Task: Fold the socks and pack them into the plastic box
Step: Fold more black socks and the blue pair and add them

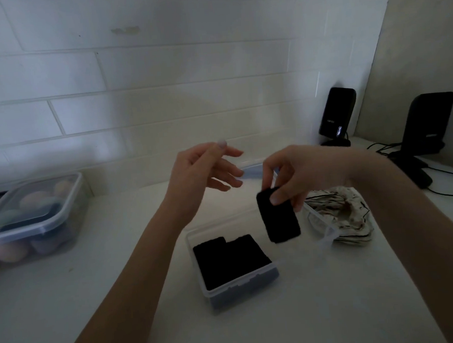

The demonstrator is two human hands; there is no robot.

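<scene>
Head view, right hand (pixel 294 175) pinching folded sock (pixel 278 216)

Right hand (pixel 297 175) holds a folded black sock (pixel 278 216) above the plastic box (pixel 243 289).

The plastic box (pixel 235 284) stands open at the middle of the desk (pixel 121 297), and folded black socks (pixel 230 258) fill its near half — the far half looks free from above. At 3 o'clock a patterned cloth (pixel 339 217) lies just beside the box wall. At 9 o'clock, well apart, stands a lidded container (pixel 34 220). Two black speakers (pixel 337 115) with cables block the 2 o'clock corner. The near desk is bare.
</scene>
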